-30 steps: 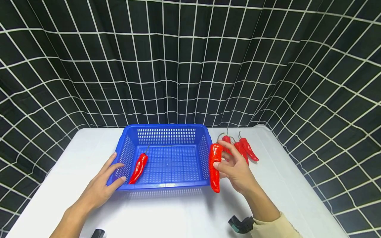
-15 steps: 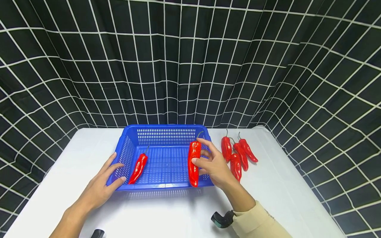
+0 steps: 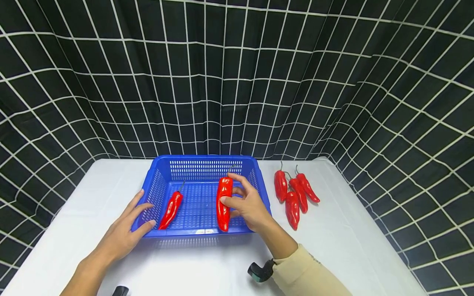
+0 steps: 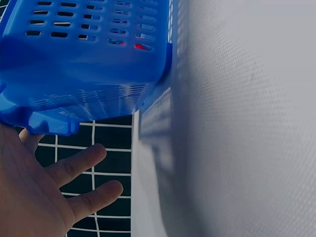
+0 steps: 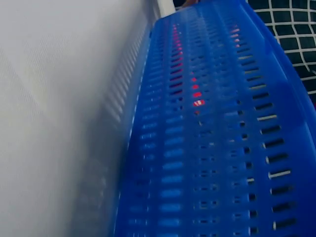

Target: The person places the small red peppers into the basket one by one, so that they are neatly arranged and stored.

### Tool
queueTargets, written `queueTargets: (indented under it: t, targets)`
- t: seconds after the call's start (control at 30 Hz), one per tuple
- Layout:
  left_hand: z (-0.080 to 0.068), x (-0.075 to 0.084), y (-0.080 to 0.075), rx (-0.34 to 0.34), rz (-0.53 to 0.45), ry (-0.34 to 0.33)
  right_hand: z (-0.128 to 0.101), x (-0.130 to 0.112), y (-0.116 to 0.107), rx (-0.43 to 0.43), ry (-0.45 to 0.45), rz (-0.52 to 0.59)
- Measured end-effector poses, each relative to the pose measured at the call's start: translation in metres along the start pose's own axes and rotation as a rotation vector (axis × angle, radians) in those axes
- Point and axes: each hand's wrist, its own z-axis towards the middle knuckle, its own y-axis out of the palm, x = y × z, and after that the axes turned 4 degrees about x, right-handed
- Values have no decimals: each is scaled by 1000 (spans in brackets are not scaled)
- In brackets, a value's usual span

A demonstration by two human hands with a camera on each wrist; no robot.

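Note:
My right hand [image 3: 249,206] holds a glossy red chili pepper [image 3: 224,201] between thumb and fingers, stem upward, over the right half of a blue plastic basket [image 3: 205,232]. A second red chili pepper [image 3: 171,209] lies in the basket's left side, slanted. At the left rim rests my left hand [image 3: 120,236], thumb and a finger reaching over the edge. In the left wrist view, two spread fingers of the left hand [image 4: 44,190] stand straight, apart from the basket [image 4: 79,69]. The right wrist view shows the basket wall [image 5: 212,138], with red glimpsed through its slots; the right hand is hidden there.
Several red chili peppers [image 3: 292,209] lie grouped on the white table [image 3: 207,267], right of the basket. A black cloth with white grid lines [image 3: 207,82] hangs behind and along both sides. A black wrist device [image 3: 260,271] sits below my right sleeve.
My right hand has carried the chili pepper leftward from beside the basket's right wall to over its inside. My left hand stays on the left rim.

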Motion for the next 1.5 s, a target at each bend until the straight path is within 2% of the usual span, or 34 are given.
queueTargets:
  t: [0.43, 0.87, 1.07, 1.5]
  targets:
    - [0, 2, -1, -9, -5, -3, 15, 11, 29, -3, 63, -17]
    - [0, 2, -1, 9, -6, 10, 35, 17, 51, 36, 118, -151]
    - [1, 2, -1, 3, -4, 5, 43, 21, 60, 38, 170, -192]
    - [1, 4, 0, 4, -4, -2, 53, 29, 83, 129, 291, -285]
